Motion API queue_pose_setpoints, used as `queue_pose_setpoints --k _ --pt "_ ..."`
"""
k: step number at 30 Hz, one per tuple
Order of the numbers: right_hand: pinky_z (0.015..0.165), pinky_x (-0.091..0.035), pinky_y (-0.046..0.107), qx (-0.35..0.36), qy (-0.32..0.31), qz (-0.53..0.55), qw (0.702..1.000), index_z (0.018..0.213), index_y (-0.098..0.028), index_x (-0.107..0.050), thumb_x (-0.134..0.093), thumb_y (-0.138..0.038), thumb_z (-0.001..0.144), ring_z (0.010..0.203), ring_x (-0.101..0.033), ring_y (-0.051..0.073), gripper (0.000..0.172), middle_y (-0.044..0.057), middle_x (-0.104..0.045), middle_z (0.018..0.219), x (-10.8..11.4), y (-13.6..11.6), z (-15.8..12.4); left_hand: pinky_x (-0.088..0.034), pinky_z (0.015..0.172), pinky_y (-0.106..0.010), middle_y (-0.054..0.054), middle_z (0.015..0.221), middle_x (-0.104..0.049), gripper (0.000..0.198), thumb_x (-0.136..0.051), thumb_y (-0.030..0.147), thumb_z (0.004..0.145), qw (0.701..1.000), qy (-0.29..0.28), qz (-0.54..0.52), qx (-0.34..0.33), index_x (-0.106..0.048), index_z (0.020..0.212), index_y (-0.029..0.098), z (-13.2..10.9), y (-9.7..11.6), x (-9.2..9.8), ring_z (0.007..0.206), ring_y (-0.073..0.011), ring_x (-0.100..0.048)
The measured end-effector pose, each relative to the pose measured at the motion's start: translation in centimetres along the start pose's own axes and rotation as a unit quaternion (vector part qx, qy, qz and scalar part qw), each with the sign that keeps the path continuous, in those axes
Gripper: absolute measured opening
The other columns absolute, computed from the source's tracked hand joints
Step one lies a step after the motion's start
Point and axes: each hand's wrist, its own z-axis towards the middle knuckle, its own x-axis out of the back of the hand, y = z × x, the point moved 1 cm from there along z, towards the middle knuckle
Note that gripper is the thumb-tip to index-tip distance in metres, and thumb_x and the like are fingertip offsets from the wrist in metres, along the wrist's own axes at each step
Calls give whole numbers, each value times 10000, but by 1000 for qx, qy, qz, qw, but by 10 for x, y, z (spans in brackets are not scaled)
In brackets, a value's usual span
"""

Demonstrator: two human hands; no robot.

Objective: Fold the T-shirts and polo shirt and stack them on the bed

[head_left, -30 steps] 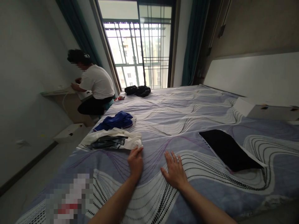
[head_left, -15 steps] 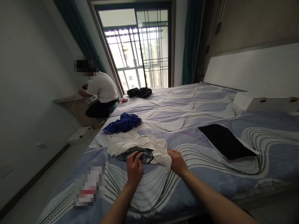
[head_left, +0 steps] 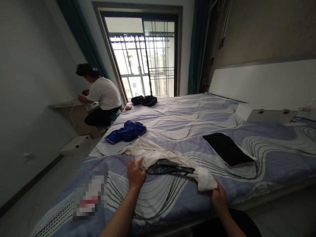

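Observation:
A cream-white shirt (head_left: 163,153) with a dark grey printed patch lies rumpled across the near part of the bed, stretched out sideways. My left hand (head_left: 136,171) rests at its left edge, fingers apart on the fabric. At the other end, my right hand (head_left: 219,197) pinches the corner of what looks like a sleeve and holds it slightly off the bed. Just beyond the shirt lies crumpled blue clothing (head_left: 127,131). To the right is a flat, folded black garment (head_left: 228,148) with a pale edge.
The bed (head_left: 172,204) has a wavy-patterned sheet. A blurred white-and-red item (head_left: 89,199) lies at the near left. Black items (head_left: 144,100) sit at the far edge, and a white box (head_left: 268,113) stands by the headboard. A person in white (head_left: 105,93) sits at a small table on the left.
My right hand has moved right and nearer, pulling the shirt's end out. My left hand has shifted left to the shirt's left part. The shirt is now spread wider, and the view has tilted slightly.

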Motion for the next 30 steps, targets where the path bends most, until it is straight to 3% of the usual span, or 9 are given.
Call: queue_pose_setpoints --k 4,8,11,14,18,21,25,27,30 --pt "910 -548 419 -30 -10 -97 995 920 -203 -745 -490 -357 644 1019 -675 326 406 126 -757 1017 59 12 -35 -353 1141 -509 -54 1347 -651 254 -471 299 889 991 -90 -86 -51 -704 982 264 6 3 -3 1414 -285 -414" --pt "993 -516 403 25 -93 -140 985 925 -229 -760 -511 -318 629 1109 -657 302 397 97 -728 1152 78 -1 -42 -495 969 -404 -66 1002 -744 248 -426 371 883 979 -92 -176 -41 -642 879 251 0 1 1 1042 -246 -665" --pt "1030 -486 416 48 -46 -177 982 1027 -216 -739 -468 -295 640 1108 -652 286 478 91 -720 1167 71 -23 -28 -534 779 -352 -44 836 -726 244 -382 356 883 980 -86 -177 -14 -600 844 253 -25 -1 15 806 -226 -681" --pt "1043 -466 416 81 -21 -210 974 1282 -169 -622 -448 -316 726 1149 -625 275 602 110 -689 1229 40 -43 -7 -524 698 -328 -15 763 -710 231 -383 358 886 977 -101 -187 15 -589 846 261 -66 -4 35 730 -216 -674" --pt "1071 -412 425 117 -120 -329 930 1439 -99 -470 -561 -397 780 1270 -542 313 728 174 -607 1355 -18 -56 12 -544 792 -391 -38 859 -732 287 -392 434 906 975 -110 -194 16 -634 879 281 -130 -13 57 837 -246 -684" --pt "1032 -404 413 91 -187 -404 891 1376 -137 -543 -587 -404 836 1196 -596 311 604 161 -671 1262 -43 -57 15 -500 966 -470 -104 1127 -715 437 -473 565 873 985 -77 -147 -36 -659 1124 260 -161 -10 65 1076 -302 -643" --pt "899 -453 346 53 -249 -361 897 1027 -184 -705 -580 -393 858 1003 -676 274 296 111 -750 1028 -39 -61 12 -480 951 -504 -138 1071 -696 667 -552 653 814 997 -50 -38 -38 -609 1291 190 -160 17 66 1019 -329 -633" --pt "857 -475 326 54 -259 -277 924 974 -188 -705 -618 -381 804 964 -674 265 271 92 -750 996 -26 -67 8 -503 845 -446 -93 870 -675 472 -468 586 897 998 -44 -22 -29 -703 1070 215 -149 30 71 865 -277 -645" --pt "861 -495 339 71 -282 -147 945 1024 -177 -698 -653 -425 758 951 -655 264 366 74 -737 989 2 -79 -2 -499 711 -342 -44 714 -602 454 -391 498 966 995 5 -84 -51 -656 713 231 -138 34 91 689 -189 -608"
